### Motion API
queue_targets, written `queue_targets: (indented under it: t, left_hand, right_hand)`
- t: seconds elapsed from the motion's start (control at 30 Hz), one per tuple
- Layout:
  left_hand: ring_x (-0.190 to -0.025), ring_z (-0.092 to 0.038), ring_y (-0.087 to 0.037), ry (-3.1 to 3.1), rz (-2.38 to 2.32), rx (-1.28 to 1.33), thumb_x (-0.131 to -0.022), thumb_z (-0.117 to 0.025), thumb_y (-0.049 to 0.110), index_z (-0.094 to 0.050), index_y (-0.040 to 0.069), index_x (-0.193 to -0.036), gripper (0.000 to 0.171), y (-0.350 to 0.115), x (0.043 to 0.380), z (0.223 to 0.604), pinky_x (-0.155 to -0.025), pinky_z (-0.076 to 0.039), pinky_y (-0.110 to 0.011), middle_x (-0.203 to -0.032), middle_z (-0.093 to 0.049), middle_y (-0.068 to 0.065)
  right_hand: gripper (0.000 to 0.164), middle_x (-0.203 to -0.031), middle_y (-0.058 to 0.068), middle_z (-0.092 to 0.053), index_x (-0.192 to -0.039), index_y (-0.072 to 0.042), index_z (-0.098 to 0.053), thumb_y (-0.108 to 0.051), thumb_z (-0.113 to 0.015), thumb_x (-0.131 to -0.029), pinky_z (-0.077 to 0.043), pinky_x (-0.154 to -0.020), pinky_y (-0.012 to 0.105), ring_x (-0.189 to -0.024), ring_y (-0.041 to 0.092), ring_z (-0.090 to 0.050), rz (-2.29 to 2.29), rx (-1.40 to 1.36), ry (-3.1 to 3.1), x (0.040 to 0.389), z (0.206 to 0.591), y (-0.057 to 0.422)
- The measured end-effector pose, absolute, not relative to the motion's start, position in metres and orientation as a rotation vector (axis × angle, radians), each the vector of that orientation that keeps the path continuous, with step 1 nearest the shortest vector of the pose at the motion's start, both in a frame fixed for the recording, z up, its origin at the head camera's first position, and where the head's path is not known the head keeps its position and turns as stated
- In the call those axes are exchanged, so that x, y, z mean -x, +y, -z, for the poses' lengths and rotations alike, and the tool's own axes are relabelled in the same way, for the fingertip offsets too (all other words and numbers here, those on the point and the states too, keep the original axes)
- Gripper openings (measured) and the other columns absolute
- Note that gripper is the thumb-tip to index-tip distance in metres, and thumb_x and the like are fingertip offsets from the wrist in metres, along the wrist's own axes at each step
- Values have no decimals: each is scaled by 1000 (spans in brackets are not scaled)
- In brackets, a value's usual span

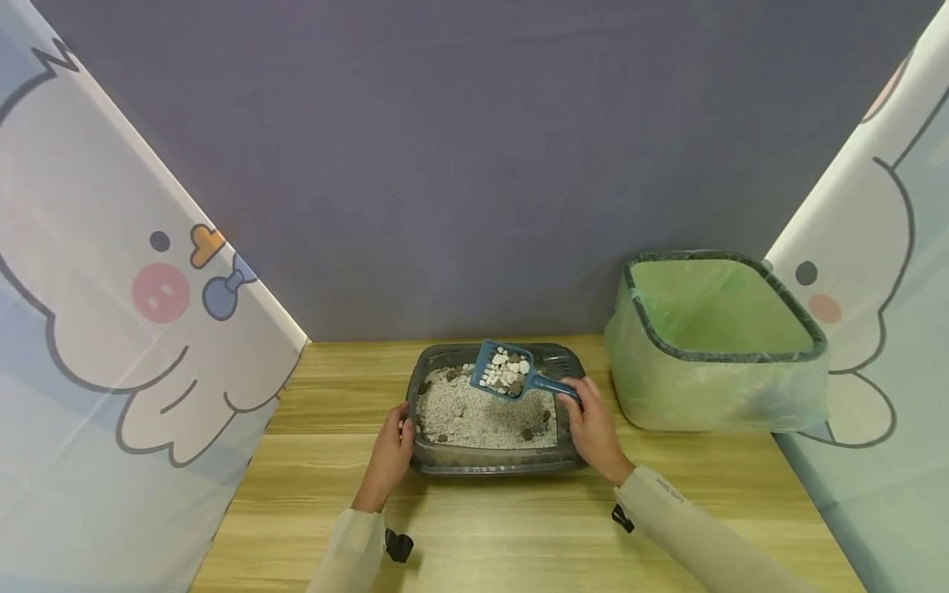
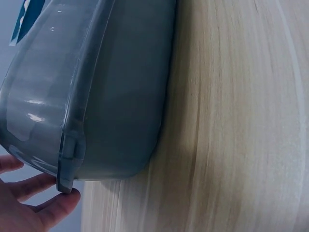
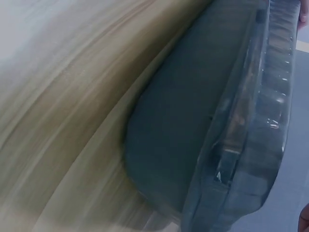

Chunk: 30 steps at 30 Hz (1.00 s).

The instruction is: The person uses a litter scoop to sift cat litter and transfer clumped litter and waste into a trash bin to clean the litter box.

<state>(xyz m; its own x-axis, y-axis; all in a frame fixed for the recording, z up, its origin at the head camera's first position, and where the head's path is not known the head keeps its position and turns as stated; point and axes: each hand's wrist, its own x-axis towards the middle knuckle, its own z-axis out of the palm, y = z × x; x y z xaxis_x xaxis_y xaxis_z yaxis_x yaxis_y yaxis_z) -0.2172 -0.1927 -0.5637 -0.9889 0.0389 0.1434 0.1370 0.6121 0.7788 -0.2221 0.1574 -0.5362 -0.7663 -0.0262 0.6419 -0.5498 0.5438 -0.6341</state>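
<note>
A blue slotted litter scoop is gripped by its handle in my right hand. White clumps and a few brown lumps fill its head, which is held over the dark grey litter tray. Inside the tray lies pale litter dotted with several brown lumps. My left hand is at the tray's left end; in the left wrist view its fingertips touch the rim. The right wrist view shows the tray's side and only a sliver of hand at the edge.
To the right of the tray stands a bin with a pale green liner bag and a dark rim, its top open. The wooden table meets a grey back panel. Cartoon-printed curtains flank both sides.
</note>
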Motion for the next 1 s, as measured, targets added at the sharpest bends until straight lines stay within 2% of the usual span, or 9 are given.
queue_targets:
  t: [0.23, 0.37, 0.53, 0.73, 1.0]
  left_hand:
    - [-102, -55, -30, -2718, 1327, 160, -104, -36, 24, -37, 0, -141, 43, -192, 218, 563, -75, -49, -42, -124, -51, -20]
    - [-102, -55, -30, -2720, 1329, 151, -105, -36, 25, -36, 0, -141, 44, -192, 217, 563, -77, -48, -43, -126, -49, -20]
    - [-104, -55, -32, -2712, 1356, 121, -104, -36, 24, -36, 0, -141, 44, -192, 215, 563, -78, -48, -45, -130, -47, -22]
    - [-103, -56, -30, -2722, 1369, 103, -104, -37, 23, -36, 2, -142, 43, -192, 216, 563, -77, -48, -43, -129, -48, -20]
    - [-105, -55, -32, -2726, 1386, 123, -104, -35, 26, -34, 1, -143, 46, -195, 216, 563, -78, -48, -43, -132, -46, -21]
  right_hand:
    - [17, -82, 0, -48, -109, -3, -62, -9, -60, -93, -36, -56, 28, -61, 10, -39, -1145, -383, -2285, 221, 510, 162]
    - [18, -85, 3, -54, -109, -1, -63, -9, -60, -93, -37, -58, 31, -64, 12, -44, -1107, -395, -2276, 224, 477, 168]
    - [16, -83, 7, -53, -106, 3, -62, -5, -60, -92, -35, -59, 31, -65, 15, -43, -1082, -457, -2237, 230, 434, 181]
    - [21, -83, 4, -51, -111, -1, -61, -16, -53, -98, -33, -55, 30, -61, 14, -39, -979, -418, -2307, 224, 387, 206]
    - [32, -91, 13, -54, -115, 4, -58, -22, -47, -101, -33, -68, 30, -78, 18, -44, -964, -225, -2333, 213, 345, 257]
